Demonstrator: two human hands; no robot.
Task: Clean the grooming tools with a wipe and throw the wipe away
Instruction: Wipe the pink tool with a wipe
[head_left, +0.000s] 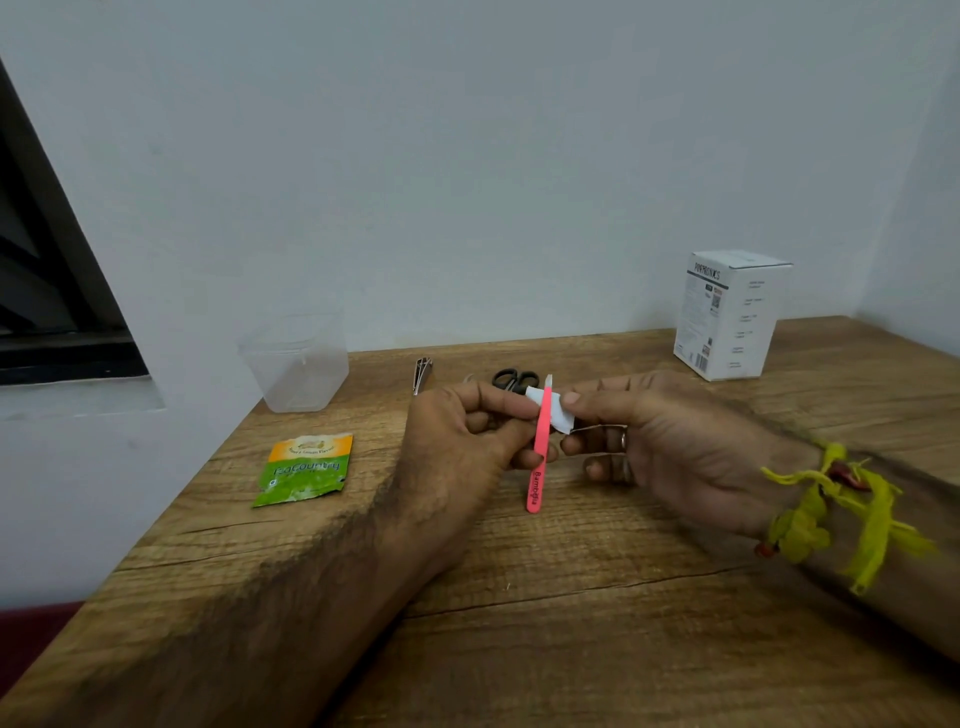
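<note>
My left hand (467, 441) grips pink tweezers (540, 447) at their middle, tips pointing up and away from me. A small folded white wipe (557, 415) is pinched in my right hand (654, 441) and pressed against the upper part of the tweezers. Behind my hands, small black-handled scissors (511, 380) lie on the wooden table (571, 597), partly hidden by my fingers. A metal nail clipper (422, 373) lies to their left near the wall.
A green and orange wipe sachet (306, 470) lies at the left of the table. A clear plastic cup (296, 364) stands at the back left edge. A white carton (727, 317) stands at the back right. A yellow thread band circles my right wrist.
</note>
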